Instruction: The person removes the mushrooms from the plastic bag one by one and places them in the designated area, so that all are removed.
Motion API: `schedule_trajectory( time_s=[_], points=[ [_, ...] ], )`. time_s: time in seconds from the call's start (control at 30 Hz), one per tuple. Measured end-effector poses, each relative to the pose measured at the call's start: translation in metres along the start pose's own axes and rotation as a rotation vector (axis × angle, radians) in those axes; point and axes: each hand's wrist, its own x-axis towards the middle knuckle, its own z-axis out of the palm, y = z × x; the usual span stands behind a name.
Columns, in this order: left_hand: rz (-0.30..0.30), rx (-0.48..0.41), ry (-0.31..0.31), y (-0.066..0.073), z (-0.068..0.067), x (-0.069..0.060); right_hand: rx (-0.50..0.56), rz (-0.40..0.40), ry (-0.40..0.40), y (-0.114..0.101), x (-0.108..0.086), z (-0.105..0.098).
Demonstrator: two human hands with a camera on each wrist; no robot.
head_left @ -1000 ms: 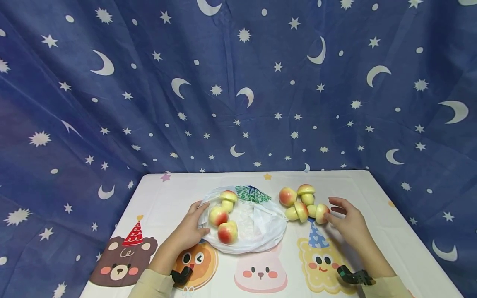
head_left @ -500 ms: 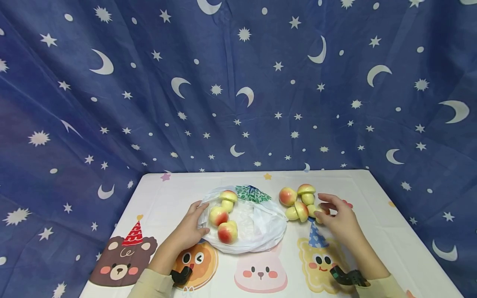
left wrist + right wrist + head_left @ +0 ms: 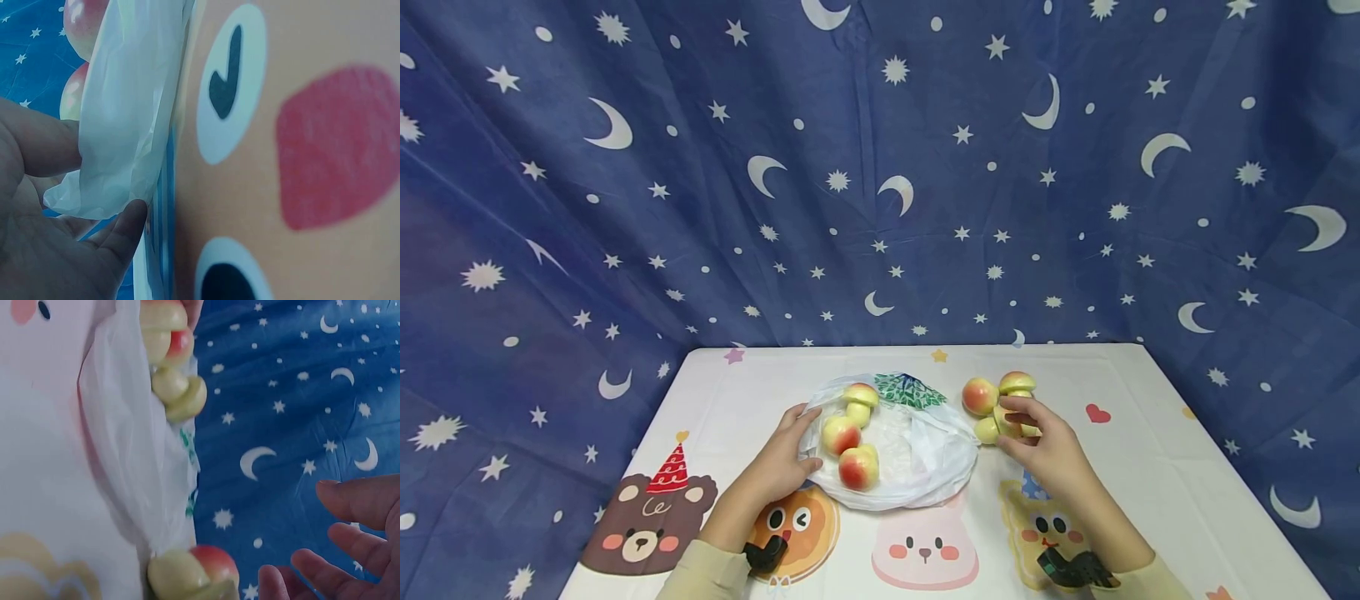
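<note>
A white plastic bag (image 3: pixel 942 457) with a green print lies spread on the table, holding 3 yellow mushrooms with red-tinged caps, the front one (image 3: pixel 858 467) near its rim. My left hand (image 3: pixel 781 458) holds the bag's left edge; in the left wrist view the thumb and fingers lie on either side of the film. Right of the bag is a cluster of similar mushrooms (image 3: pixel 980 396). Over its right part hovers my right hand (image 3: pixel 1051 450), partly hiding some of them. In the right wrist view its fingers are spread loosely, apart from the near mushroom (image 3: pixel 181 572).
The white tablecloth (image 3: pixel 1157 467) carries printed cartoon figures, among them a bear (image 3: pixel 640 525) and a rabbit (image 3: pixel 925 542). A blue curtain (image 3: pixel 880 167) with moons and stars hangs behind the table's far edge.
My right hand has moved left, from the rightmost mushroom to over the middle of the cluster. The left hand and the bag have stayed in place.
</note>
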Motion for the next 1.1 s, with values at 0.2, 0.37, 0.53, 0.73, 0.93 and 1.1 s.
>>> schedule_trajectory(
  time_s=[0.2,0.37,0.53,0.73,0.93,1.1],
  points=[
    [-0.001,-0.001,-0.004,0.0,0.001,0.001,0.037,-0.02,-0.03,-0.008,0.0,0.011],
    [0.002,0.0,-0.003,-0.001,0.001,0.001,0.06,-0.006,-0.05,-0.013,-0.001,0.021],
    [0.016,-0.008,0.0,-0.001,0.001,0.002,0.104,-0.014,-0.082,-0.015,-0.001,0.032],
    [0.018,-0.009,0.0,-0.003,0.001,0.002,0.154,-0.051,-0.111,-0.019,-0.002,0.047],
    [0.017,-0.005,-0.002,-0.002,0.001,0.002,0.183,-0.023,-0.142,-0.024,-0.004,0.063],
    [0.01,0.0,-0.005,-0.001,0.0,0.001,0.199,0.014,-0.169,-0.029,-0.005,0.076]
  ],
)
